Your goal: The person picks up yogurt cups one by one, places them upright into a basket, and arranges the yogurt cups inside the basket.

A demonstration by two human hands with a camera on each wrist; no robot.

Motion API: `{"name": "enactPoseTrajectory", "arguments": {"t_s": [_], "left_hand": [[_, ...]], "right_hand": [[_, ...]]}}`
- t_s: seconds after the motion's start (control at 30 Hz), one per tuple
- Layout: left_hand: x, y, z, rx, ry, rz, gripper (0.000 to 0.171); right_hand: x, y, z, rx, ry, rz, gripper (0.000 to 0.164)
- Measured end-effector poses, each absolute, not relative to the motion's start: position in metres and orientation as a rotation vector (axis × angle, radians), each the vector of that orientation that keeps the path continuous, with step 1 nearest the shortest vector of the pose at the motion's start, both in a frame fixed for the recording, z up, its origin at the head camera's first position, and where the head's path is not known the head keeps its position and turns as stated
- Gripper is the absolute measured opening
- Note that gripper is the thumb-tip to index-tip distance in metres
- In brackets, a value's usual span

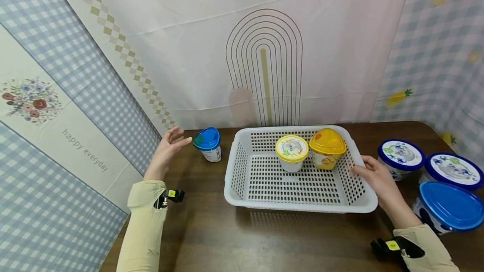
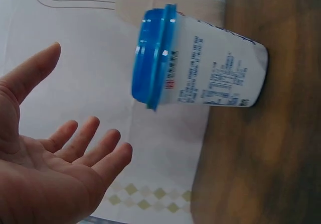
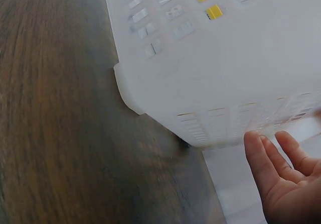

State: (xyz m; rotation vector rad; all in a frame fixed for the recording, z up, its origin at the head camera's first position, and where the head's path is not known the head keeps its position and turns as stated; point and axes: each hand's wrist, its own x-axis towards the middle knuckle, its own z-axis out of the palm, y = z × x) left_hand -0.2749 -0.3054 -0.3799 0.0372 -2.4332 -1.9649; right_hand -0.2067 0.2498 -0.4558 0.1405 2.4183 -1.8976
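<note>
Brown wood grain covers the table (image 1: 211, 238), and on it we find one pale basket (image 1: 295, 207), its top facing up and its long axis running left to right. Inside it we count two yellow-lidded containers, a round-topped pot (image 1: 292, 149) and a peaked pot (image 1: 327, 148), both upright, side by side, toward the back right. Beyond the basket's right end we count three blue-lidded tubs (image 1: 401, 155), two with white-centred lids and one plain; every lid hides what is within. We see the right hand (image 1: 379, 181) at that end, thumb and fingers parted; we cannot tell whether it touches the rim. Just beside the one blue cup (image 1: 211, 154), the left hand (image 1: 166, 154) has its fingers spread. That cup stands on the table left of the basket, long axis upright, lid uppermost.
</note>
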Motion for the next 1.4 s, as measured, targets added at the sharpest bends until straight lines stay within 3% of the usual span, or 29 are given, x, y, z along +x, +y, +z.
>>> {"name": "enactPoseTrajectory", "arguments": {"t_s": [0.73, 1.27, 1.4], "left_hand": [[-0.298, -0.292, -0.426, 0.054, -2.584, -1.88, 0.093], [-0.286, -0.263, -0.409, 0.114, -2.6, -1.925, 0.09], [-0.297, -0.263, -0.425, 0.122, -2.575, -1.92, 0.095]], "right_hand": [[-0.208, 0.252, -0.457, 0.135, 2.41, -1.909, 0.057], [-0.206, 0.253, -0.457, 0.123, 2.388, -1.946, 0.055], [-0.206, 0.254, -0.458, 0.113, 2.385, -1.95, 0.056]]}}
